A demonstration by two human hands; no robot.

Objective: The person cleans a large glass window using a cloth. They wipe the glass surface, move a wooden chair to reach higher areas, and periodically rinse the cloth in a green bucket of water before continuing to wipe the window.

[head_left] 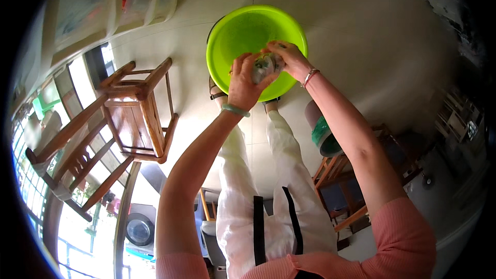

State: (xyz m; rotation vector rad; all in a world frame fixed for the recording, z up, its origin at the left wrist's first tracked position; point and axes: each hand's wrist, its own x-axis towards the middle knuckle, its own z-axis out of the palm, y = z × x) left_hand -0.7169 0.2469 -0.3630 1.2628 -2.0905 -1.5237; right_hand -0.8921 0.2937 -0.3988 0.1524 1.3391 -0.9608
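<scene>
A bright green basin (pixel 222 36) lies in front of my feet. Above its near part, my left hand (pixel 245 83) and my right hand (pixel 291 62) are closed from both sides on a small crumpled bundle (pixel 266 67), whitish with dark green marks. It looks like a wadded cloth, but its exact kind is hard to make out. My left fingers curl over its left side, with the thumb beneath. On the right side, my right fingers wrap round its top. The basin's inner wall shows smooth; any contents are indistinct.
To the left stands a wooden chair (pixel 135 124). Pale plastic storage bins (pixel 85 8) line the upper left. A bin with a green liner (pixel 321 130) stands to the right of my legs, close to wooden furniture (pixel 336 186). Pale floor tiles (pixel 351 26) surround the basin.
</scene>
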